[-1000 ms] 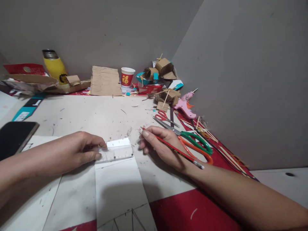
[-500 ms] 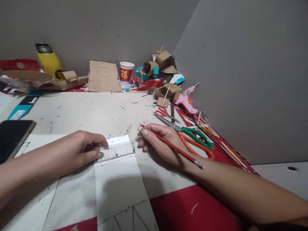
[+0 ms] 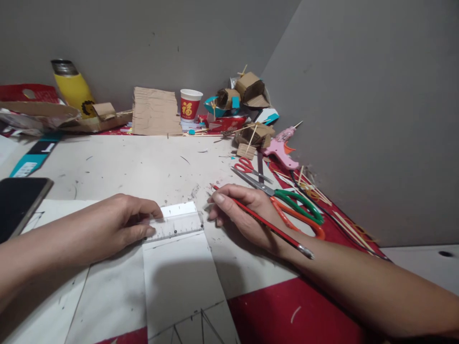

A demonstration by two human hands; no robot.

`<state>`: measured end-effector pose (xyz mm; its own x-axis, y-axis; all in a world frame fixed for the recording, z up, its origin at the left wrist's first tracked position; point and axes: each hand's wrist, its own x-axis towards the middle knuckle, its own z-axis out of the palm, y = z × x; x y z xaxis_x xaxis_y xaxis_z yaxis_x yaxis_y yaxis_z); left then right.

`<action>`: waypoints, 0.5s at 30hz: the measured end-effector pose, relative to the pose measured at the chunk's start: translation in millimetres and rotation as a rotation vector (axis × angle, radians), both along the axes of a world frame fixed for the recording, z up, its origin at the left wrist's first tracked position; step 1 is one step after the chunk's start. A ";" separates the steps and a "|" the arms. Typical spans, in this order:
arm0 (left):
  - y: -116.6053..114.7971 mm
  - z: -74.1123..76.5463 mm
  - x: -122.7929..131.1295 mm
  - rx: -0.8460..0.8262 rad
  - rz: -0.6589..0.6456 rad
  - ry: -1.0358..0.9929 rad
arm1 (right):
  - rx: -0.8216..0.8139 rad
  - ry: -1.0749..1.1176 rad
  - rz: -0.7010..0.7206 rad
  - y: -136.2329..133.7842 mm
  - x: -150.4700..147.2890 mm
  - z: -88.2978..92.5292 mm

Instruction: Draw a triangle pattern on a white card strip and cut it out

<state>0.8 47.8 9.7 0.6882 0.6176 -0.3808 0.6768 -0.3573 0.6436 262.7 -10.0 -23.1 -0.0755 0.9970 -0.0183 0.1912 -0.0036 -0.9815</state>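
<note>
White paper strip (image 3: 175, 277) is laid lengthwise on the counter (image 3: 118, 160), its near end cut off by the bottom of the view; dark straight and slanting lines are drawn there. A red surface (image 3: 283, 306) is seen on both sides of this end. A second sheet (image 3: 43, 315) is placed to the left, partly covered by the left forearm.

Across the far part of the strip a clear ruler (image 3: 184, 224) is laid, slightly tilted, its right end about level with the strip's right edge. Its left part is held by the left hand (image 3: 125, 222): fingers bent and nearly together, thumb on the near side, forefinger toward the far side. To the right, a red pencil (image 3: 272, 228) is gripped by the right hand (image 3: 247, 212), fingers curled around it; its tip is directed up and left, away from the paper. A dark phone (image 3: 23, 205) is partly cut off at the left.

Beyond the right hand, large scissors (image 3: 264, 187) with green and orange handles are noted, then a pink glue gun (image 3: 281, 152). Near the back wall (image 3: 172, 38) a red-and-white cup (image 3: 191, 106), a cardboard sheet (image 3: 156, 111) and a yellow bottle (image 3: 73, 91) are recorded.
</note>
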 end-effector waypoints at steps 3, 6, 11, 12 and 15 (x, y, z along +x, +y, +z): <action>-1.8 4.2 1.3 0.007 0.007 0.027 | 0.015 -0.025 -0.009 -1.4 -0.8 1.3; -3.5 8.1 2.5 0.023 -0.002 0.026 | 0.025 -0.039 -0.039 -3.7 -1.5 3.0; -4.7 9.0 3.9 0.104 -0.009 0.069 | 0.009 -0.054 -0.034 -5.7 -2.4 4.2; -4.8 8.6 3.9 0.117 -0.009 0.075 | 0.009 -0.060 -0.029 -5.8 -2.7 3.8; -5.1 6.8 2.8 0.136 -0.014 0.077 | 0.016 -0.085 -0.023 -6.0 -3.3 2.4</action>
